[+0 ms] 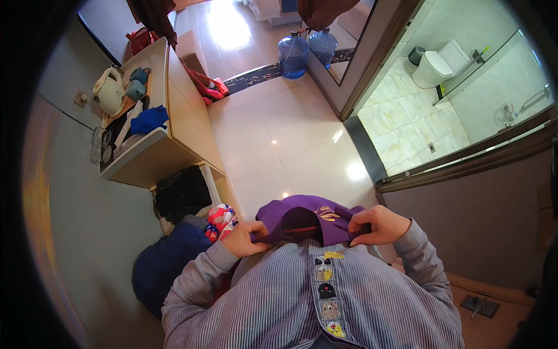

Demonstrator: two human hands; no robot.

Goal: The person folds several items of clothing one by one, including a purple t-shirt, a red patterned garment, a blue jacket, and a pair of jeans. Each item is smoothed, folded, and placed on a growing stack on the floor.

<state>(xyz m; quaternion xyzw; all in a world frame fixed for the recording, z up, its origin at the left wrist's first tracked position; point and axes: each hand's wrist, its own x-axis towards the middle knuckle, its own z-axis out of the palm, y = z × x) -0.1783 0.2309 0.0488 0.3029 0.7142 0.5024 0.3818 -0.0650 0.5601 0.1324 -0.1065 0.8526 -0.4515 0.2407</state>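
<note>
A purple cloth garment (279, 216) with a gold printed emblem is spread in front of my body, close against my striped shirt (279, 288). My left hand (246, 237) pinches its left side near the round neck-like opening. On the other side, my right hand (381, 227) grips the cloth to the right of the emblem. Between the hands the opening gapes, showing a dark inside with a reddish strip. The lower part of the garment is hidden from this angle.
To the left, a cabinet (192, 109) carries an electric kettle (109, 92), two blue mugs (136, 89) and a blue cloth (149, 120). Below it lie dark folded fabric (183, 192) and a navy bundle (172, 257). A water jug (293, 56) stands ahead, and a bathroom doorway (366, 148) opens at right.
</note>
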